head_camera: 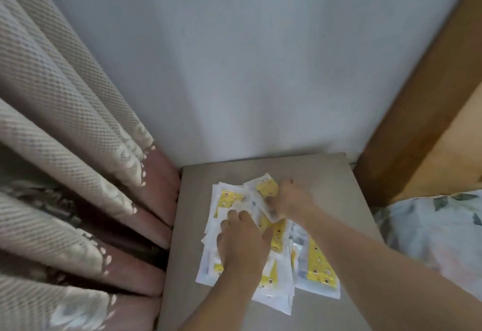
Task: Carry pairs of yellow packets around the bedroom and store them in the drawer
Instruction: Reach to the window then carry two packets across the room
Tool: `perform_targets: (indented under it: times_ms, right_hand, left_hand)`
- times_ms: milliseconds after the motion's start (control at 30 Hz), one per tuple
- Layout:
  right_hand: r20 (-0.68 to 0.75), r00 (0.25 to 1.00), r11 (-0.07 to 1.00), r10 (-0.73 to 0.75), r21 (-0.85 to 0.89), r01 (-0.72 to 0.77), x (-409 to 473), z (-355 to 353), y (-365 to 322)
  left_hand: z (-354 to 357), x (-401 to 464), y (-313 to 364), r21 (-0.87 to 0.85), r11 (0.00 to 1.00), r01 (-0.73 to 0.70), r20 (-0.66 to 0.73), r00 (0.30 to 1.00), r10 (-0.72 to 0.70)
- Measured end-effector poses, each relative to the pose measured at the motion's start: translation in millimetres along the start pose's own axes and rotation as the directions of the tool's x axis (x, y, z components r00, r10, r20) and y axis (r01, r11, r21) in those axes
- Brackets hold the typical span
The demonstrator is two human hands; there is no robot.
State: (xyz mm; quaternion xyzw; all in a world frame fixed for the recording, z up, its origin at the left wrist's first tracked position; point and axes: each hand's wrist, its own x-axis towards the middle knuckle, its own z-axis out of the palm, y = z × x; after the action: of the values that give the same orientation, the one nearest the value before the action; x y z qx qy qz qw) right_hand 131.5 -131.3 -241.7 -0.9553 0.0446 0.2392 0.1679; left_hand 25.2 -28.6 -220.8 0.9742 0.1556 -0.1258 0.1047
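In the corner between the curtain (pixel 67 174) and the wooden bed frame (pixel 417 122), a small grey worktop (pixel 339 179) carries a loose heap of yellow packets (pixel 319 265), and both of the person's hands are down in it.

There is only the head view, looking forward and down. The left hand (pixel 242 244) lies flat on the heap's near-left part, fingers straight and pointing toward twelve o'clock, pressing the packets down, not curled round any that I can see. The right hand (pixel 292 197) has reached across to about one o'clock of the left hand. Its fingers are bent down onto the upper packet (pixel 266 187) at the far end of the heap and seem to pinch its edge, though the blur there keeps me from being sure how firm that grip is.

The relation that matters, as I judge it: the upper packet lies just at ten o'clock of the right hand's grip, touching it, with its long axis running roughly from ten o'clock to four o'clock. The right hand is plainly the nearer one to lift it. A second packet (pixel 227 197) lies at about eleven o'clock of the left hand's fingertips, just beyond them, so that hand is the better placed to take the other half of the pair.

No drawer is in sight. A flowered bedcover (pixel 438 226) shows at three o'clock of the worktop.
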Motion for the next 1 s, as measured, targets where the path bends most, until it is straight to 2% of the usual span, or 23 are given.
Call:
perform_targets:
  times_ms: [67,133,333,500,633,700,800,867,1000]
  right_hand:
    - [-0.081,0.997,0.996,-0.009,-0.087,0.002,12,12,1]
    - [-0.127,0.992,0.997,0.026,-0.071,-0.035,19,13,5]
    - [-0.037,0.972,0.948,0.231,0.232,-0.217,23,-10,41]
    - [-0.053,0.962,0.862,0.268,0.458,-0.215,16,-23,74]
    - [-0.060,0.963,0.833,0.264,0.518,-0.196,-7,-44,92]
    - [-0.087,0.963,0.819,0.257,0.548,-0.169,-26,-65,94]
    - [-0.105,0.949,0.750,0.297,0.641,-0.163,-73,-114,89]
    - [-0.096,0.939,0.659,0.331,0.735,-0.157,-119,-158,86]
    - [-0.076,0.928,0.537,0.365,0.831,-0.143,-237,-246,90]
  left_hand:
    - [10,8,5,0.096,0.995,-0.030,-0.045,0.998,0.034]
    - [13,15,10,0.130,0.991,-0.031,-0.049,0.998,0.038]
    - [11,24,26,0.171,0.985,0.011,0.049,0.999,-0.020]
    - [13,24,44,0.039,0.994,0.104,0.146,0.983,-0.109]
    - [0,22,57,-0.157,0.977,0.143,0.200,0.974,-0.111]
    - [-21,17,67,-0.269,0.951,0.150,0.217,0.972,-0.092]
    - [-73,4,85,-0.335,0.936,0.108,0.177,0.983,-0.051]
    - [-122,-14,102,-0.386,0.921,0.053,0.131,0.991,-0.002]
    - [-241,-84,140,-0.374,0.921,-0.113,0.024,0.991,0.132]
